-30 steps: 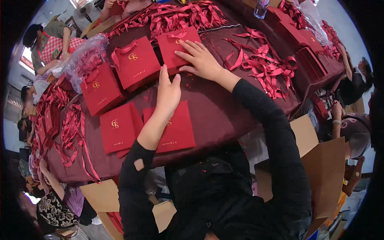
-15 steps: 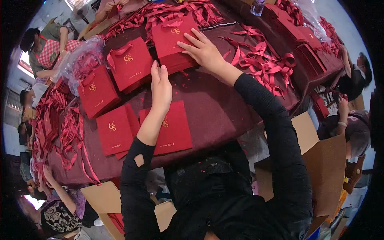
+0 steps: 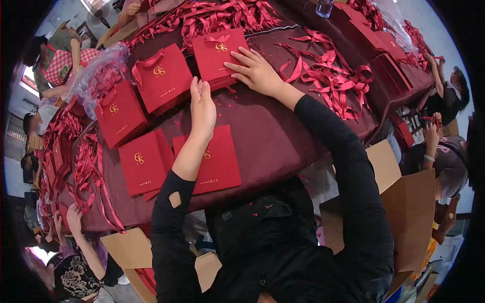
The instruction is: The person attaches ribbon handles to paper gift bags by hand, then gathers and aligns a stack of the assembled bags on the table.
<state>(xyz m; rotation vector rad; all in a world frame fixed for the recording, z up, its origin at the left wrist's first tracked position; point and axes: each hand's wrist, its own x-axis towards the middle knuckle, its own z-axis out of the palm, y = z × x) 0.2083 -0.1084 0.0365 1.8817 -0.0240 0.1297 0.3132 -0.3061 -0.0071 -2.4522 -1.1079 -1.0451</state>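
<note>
My right hand (image 3: 256, 73) lies with spread fingers on the front and right edge of a stack of red gift bags (image 3: 214, 58) with gold lettering. My left hand (image 3: 203, 108) is upright on its edge, fingers extended, close to the lower left corner of that stack and holding nothing. Beside it on the left is another red bag stack (image 3: 164, 81) with a ribbon handle, and further left a third stack (image 3: 120, 115). Below, nearer my body, lie flat red bags (image 3: 142, 164) and another red bag (image 3: 222, 161), partly hidden by my left forearm.
Loose red ribbons (image 3: 336, 78) lie on the dark red tablecloth (image 3: 273, 136) at right, with more ribbons (image 3: 227, 17) at the back. A plastic bottle (image 3: 324, 7) stands behind. Open cardboard boxes (image 3: 409, 217) flank my body. Several people work around the table.
The bag stack under my right hand shifted up and left, then came slightly down. My left hand moved slightly left. At the lower left, a person's hands have come over the table edge.
</note>
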